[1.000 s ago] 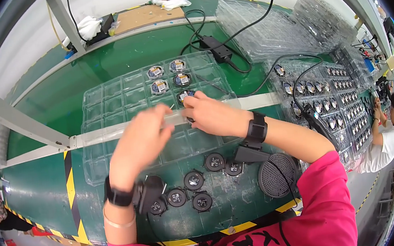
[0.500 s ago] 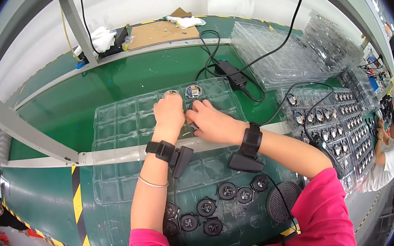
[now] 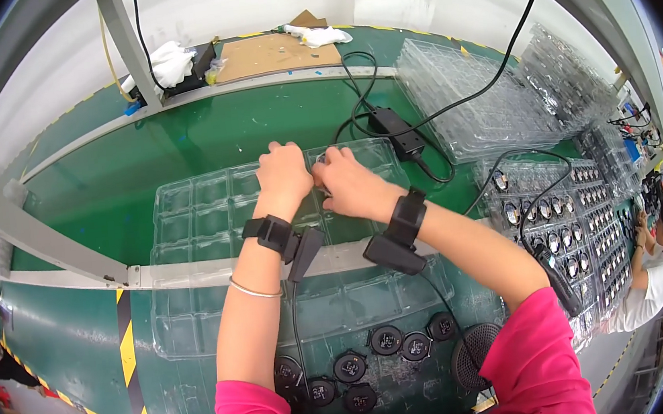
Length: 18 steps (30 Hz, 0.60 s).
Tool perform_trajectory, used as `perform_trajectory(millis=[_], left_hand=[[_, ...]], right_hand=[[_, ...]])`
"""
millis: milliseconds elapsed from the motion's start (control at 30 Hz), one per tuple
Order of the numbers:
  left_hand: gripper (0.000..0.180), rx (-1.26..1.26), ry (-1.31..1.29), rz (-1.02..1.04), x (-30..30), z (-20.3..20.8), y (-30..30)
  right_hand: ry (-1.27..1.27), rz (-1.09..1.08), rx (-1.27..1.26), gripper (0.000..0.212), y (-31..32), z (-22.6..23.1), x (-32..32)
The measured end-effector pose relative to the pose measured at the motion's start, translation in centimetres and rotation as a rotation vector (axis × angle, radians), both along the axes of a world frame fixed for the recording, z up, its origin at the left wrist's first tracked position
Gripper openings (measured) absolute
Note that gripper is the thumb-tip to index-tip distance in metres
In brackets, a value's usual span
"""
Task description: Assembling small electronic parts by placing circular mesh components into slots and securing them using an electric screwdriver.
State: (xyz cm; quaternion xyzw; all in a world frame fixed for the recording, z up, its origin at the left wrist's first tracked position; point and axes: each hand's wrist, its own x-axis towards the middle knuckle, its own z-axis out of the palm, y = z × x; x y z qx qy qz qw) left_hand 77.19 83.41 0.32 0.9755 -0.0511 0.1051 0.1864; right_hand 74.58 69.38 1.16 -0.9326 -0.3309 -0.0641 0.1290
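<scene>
A clear plastic tray (image 3: 209,194) with square cells lies in front of me. Over its far edge, my left hand (image 3: 284,176) has its fingers curled in; their tips and anything in them are hidden. Close to its right, my right hand (image 3: 355,186) is bent down into a cell, thumb and fingers drawn together. A small round watch part (image 3: 319,159) peeks out at its fingertips, mostly covered. Both wrists wear black straps with small dark boxes. Nearer to me lie several round black watch cases (image 3: 350,366), beneath and beside my forearms.
A black power adapter (image 3: 396,126) with looping cables lies beyond the tray. Stacked clear trays (image 3: 458,105) stand at the back right. Filled trays (image 3: 559,219) lie to the right, near another person (image 3: 661,269). A grey perforated disc (image 3: 469,361) is near my right elbow.
My right hand has moved slightly away from me, covering most of a round part that showed before. The left hand stays beside it, fingers still curled. The view has shifted a little.
</scene>
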Motion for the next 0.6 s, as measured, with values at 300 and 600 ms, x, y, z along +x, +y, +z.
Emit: perform_trajectory(millis=[300,600], left_hand=[[0.033,-0.015,-0.029,-0.076,1.3,-0.3,0.8],[0.025,-0.292,-0.15,-0.177,0.0,-0.3,3.7]], right_hand=[[0.15,-0.059,0.045,0.028,-0.6,1.8,2.9],[-0.214,-0.049,-0.102,0.023,1.7,-1.5,6.2]])
